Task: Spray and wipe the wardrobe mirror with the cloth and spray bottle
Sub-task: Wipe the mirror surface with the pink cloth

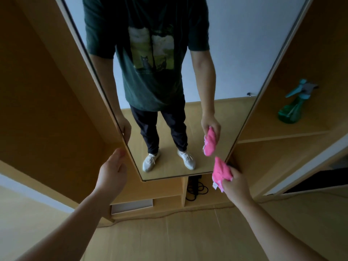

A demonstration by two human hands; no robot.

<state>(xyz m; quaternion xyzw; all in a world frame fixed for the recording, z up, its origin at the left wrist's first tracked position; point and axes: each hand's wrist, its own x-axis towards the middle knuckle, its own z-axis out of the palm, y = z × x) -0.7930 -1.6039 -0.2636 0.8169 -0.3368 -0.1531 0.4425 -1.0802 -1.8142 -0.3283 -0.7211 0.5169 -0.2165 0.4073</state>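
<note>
Clamped in the right hand [236, 185], the bunched pink cloth [221, 170] touches the wardrobe mirror [231, 59] at its five o'clock corner, while the left hand [113, 174], grip apart, steadies the seven o'clock edge. Judging by the teal spray bottle [293, 104] parked on the shelf [282, 136] at three o'clock, upright-tilted with its nozzle pointing right, spraying looks finished and wiping is near its end.

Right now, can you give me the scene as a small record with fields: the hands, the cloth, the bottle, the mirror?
left hand: open, at the mirror's left edge, holds nothing
right hand: closed on the pink cloth
cloth position: bunched, at the mirror's lower right corner
spray bottle: green, on a wardrobe shelf to the right, untouched
mirror: tall door panel, reflects the person
</note>
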